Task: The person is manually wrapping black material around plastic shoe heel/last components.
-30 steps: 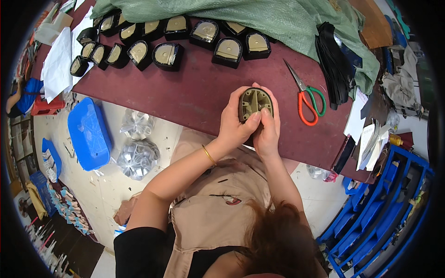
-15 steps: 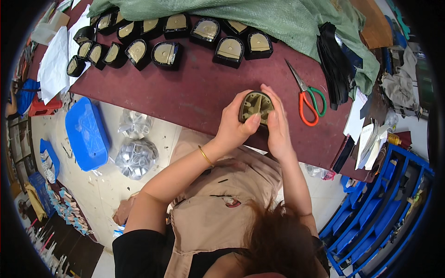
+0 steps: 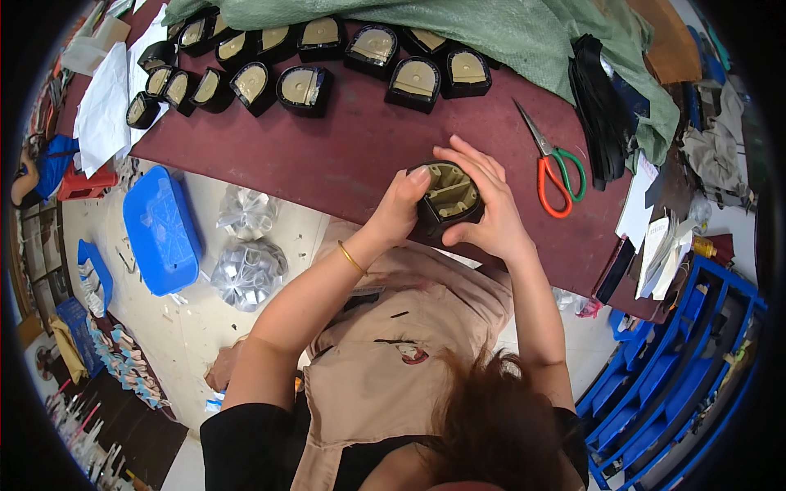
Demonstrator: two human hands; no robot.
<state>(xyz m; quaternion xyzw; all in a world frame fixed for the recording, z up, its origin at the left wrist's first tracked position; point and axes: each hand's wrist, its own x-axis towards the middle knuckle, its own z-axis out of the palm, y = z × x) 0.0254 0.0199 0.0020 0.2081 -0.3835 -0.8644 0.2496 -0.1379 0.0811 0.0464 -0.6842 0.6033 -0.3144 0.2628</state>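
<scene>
A D-shaped shoe heel, black around the sides with a ribbed olive-beige hollow face turned up, sits between my two hands over the table's near edge. My left hand grips its left side, thumb on the upper rim. On the right, my right hand curls round it, with the thumb at the lower rim and the fingers along the far side. Farther back on the dark red table stand several similar black heels with beige faces up.
Scissors with red and green handles lie right of my hands. Black strips hang beside a green woven sheet. A blue tray and clear bags are on the floor at left; a blue rack stands at right.
The heel has turned in my hands, so its ribs run at a different angle. My left thumb has moved to the upper rim, and my right thumb has come to the lower rim.
</scene>
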